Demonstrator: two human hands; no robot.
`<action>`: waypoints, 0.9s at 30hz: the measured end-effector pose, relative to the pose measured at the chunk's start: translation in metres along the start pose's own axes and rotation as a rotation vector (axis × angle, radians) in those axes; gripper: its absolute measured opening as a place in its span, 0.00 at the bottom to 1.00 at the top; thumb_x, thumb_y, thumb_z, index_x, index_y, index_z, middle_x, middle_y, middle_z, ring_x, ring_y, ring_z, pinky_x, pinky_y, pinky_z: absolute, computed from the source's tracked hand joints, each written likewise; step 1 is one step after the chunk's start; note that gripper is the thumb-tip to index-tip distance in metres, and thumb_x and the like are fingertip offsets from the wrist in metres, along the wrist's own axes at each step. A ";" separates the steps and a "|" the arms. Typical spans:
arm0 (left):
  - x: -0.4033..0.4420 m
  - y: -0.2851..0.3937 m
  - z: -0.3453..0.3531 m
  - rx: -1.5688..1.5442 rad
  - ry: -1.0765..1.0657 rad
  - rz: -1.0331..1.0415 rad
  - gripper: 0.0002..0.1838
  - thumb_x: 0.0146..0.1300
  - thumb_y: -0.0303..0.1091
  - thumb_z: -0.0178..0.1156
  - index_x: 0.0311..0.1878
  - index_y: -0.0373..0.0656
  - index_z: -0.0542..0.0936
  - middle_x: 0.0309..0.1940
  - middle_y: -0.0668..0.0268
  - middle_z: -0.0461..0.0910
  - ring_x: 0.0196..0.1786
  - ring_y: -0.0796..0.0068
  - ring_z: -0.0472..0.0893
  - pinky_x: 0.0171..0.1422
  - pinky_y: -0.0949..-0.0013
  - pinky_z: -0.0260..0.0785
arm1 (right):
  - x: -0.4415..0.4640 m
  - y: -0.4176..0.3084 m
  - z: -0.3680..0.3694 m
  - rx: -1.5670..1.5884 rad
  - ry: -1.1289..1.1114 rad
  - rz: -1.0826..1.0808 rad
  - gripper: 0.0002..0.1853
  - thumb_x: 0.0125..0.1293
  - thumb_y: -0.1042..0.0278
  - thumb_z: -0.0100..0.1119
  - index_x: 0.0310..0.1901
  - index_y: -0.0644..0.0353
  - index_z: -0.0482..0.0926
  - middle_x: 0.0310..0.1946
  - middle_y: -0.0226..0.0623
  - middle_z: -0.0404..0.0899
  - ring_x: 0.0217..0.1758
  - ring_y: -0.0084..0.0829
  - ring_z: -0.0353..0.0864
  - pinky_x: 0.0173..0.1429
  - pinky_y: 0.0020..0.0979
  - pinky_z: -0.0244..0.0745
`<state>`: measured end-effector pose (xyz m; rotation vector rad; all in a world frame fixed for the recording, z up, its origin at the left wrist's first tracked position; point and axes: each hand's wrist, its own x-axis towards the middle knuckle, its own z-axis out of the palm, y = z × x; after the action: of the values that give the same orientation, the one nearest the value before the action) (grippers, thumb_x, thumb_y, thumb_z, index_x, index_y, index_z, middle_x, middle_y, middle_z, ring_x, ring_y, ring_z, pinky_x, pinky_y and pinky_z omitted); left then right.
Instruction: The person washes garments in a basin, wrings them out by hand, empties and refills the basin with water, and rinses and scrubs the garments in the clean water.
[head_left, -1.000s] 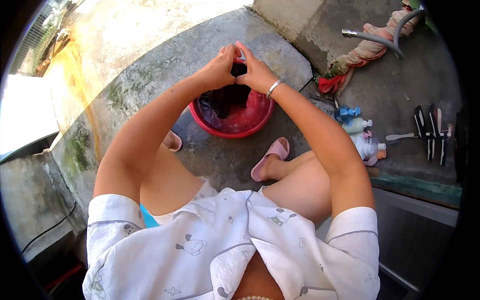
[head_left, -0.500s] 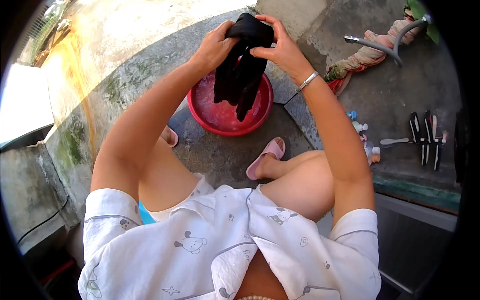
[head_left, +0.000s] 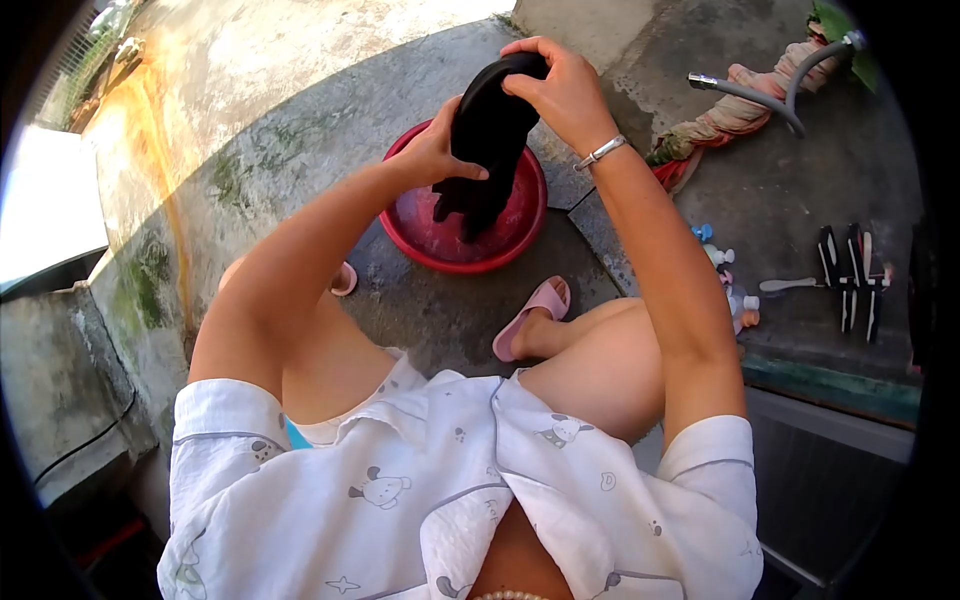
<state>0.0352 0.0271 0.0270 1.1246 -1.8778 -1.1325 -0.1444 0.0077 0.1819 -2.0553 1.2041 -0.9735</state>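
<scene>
Hanging over a red basin [head_left: 465, 267], black cloth [head_left: 490, 120], clamped by the right hand's [head_left: 572, 100] and left hand's [head_left: 430, 155] fingers, could slip if waterlogged.

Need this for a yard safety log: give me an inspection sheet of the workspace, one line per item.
Surface: concrete floor, dark and perhaps damp around the basin.
Job's things: black cloth held up over the red basin.
Clutter: bottles at right, partly behind the forearm; slim black-and-white items; twisted cloth.
Hands: left hand and right hand both grip the black cloth.
Cables: dark line at left, possibly a cable; grey hose at upper right.
Surroundings: greenish growth on concrete; sunlit ground beyond.
</scene>
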 end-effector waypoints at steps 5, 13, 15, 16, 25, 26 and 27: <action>0.019 0.006 0.026 -0.167 0.149 0.144 0.56 0.39 0.43 0.80 0.70 0.41 0.56 0.60 0.54 0.70 0.65 0.60 0.70 0.68 0.60 0.61 | 0.000 -0.072 -0.010 0.649 0.048 -0.012 0.17 0.53 0.79 0.61 0.46 0.68 0.75 0.35 0.33 0.79 0.37 0.23 0.78 0.43 0.23 0.75; 0.034 0.055 0.003 -0.900 0.561 -0.163 0.13 0.66 0.29 0.54 0.51 0.37 0.76 0.44 0.57 0.81 0.43 0.60 0.82 0.48 0.61 0.76 | -0.033 -0.044 -0.028 1.137 0.254 0.044 0.19 0.54 0.80 0.68 0.46 0.59 0.73 0.39 0.32 0.80 0.42 0.26 0.81 0.50 0.26 0.74; 0.043 0.054 -0.004 -1.324 0.635 -0.199 0.11 0.68 0.32 0.51 0.49 0.37 0.76 0.43 0.54 0.80 0.42 0.58 0.82 0.49 0.57 0.78 | -0.050 -0.011 -0.031 1.120 0.376 0.300 0.22 0.54 0.73 0.70 0.49 0.56 0.70 0.42 0.30 0.78 0.47 0.26 0.77 0.53 0.34 0.73; 0.044 0.058 -0.005 -1.325 0.632 -0.194 0.11 0.68 0.32 0.51 0.49 0.37 0.76 0.43 0.54 0.80 0.42 0.58 0.82 0.49 0.57 0.78 | -0.057 0.007 -0.028 1.127 0.410 0.429 0.22 0.55 0.70 0.71 0.49 0.54 0.70 0.43 0.30 0.77 0.49 0.27 0.76 0.54 0.38 0.72; 0.041 0.099 0.006 -1.593 0.372 -0.268 0.19 0.70 0.42 0.47 0.51 0.37 0.76 0.50 0.53 0.79 0.52 0.56 0.79 0.63 0.52 0.69 | -0.062 0.079 0.053 1.157 0.055 0.870 0.38 0.62 0.31 0.49 0.70 0.40 0.62 0.70 0.26 0.63 0.75 0.40 0.51 0.66 0.71 0.44; 0.042 0.092 0.010 -1.587 0.372 -0.259 0.19 0.70 0.42 0.47 0.51 0.37 0.76 0.50 0.53 0.79 0.52 0.56 0.79 0.63 0.52 0.69 | -0.061 0.076 0.054 1.159 0.053 0.860 0.38 0.62 0.31 0.49 0.70 0.40 0.62 0.70 0.26 0.63 0.75 0.40 0.51 0.66 0.71 0.44; 0.042 0.092 0.014 -1.627 0.336 -0.263 0.17 0.69 0.43 0.48 0.50 0.39 0.77 0.48 0.55 0.80 0.49 0.58 0.80 0.59 0.53 0.71 | -0.061 0.060 0.051 1.319 0.009 0.817 0.36 0.64 0.31 0.47 0.68 0.41 0.64 0.68 0.27 0.65 0.74 0.40 0.55 0.66 0.70 0.48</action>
<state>-0.0246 0.0168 0.1098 0.4557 -0.1557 -1.8207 -0.1529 0.0406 0.0884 -0.4598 0.8360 -0.9183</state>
